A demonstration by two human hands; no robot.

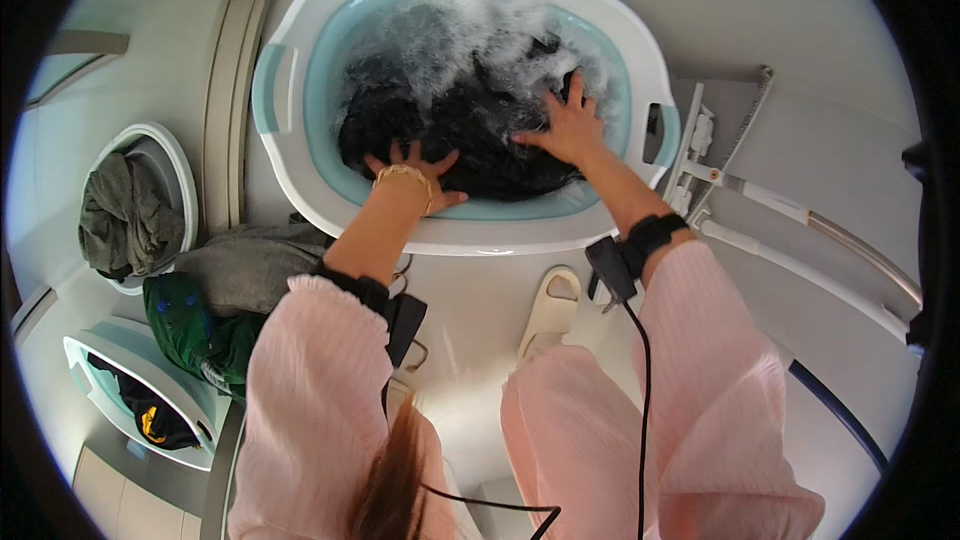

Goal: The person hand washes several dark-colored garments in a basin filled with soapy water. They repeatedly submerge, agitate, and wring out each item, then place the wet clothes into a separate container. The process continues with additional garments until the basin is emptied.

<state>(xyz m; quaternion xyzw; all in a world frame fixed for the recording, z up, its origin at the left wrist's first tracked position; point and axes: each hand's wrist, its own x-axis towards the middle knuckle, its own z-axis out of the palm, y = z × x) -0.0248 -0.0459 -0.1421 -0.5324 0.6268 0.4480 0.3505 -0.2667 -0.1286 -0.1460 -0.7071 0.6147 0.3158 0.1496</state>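
Dark wet cloth (480, 142) lies in foamy water (465, 30) inside a white and pale-blue plastic tub (495, 240). My left hand (416, 172), with a bracelet at its wrist, rests fingers apart on the near left of the cloth. Farther right, my right hand (570, 124) is spread over the cloth's right side, its fingertips among the suds. Neither hand shows a grasp on the fabric. Black straps with small boxes sit on both forearms. The cloth's lower part is hidden under water and foam.
To the left, a round basin (191, 210) holds grey cloth, with grey trousers and a green garment (184, 315) beside it. Below stands another tub (90, 337) with dark clothes. Mop poles (795, 255) lean at the right. A cable (646, 405) hangs from my right forearm.
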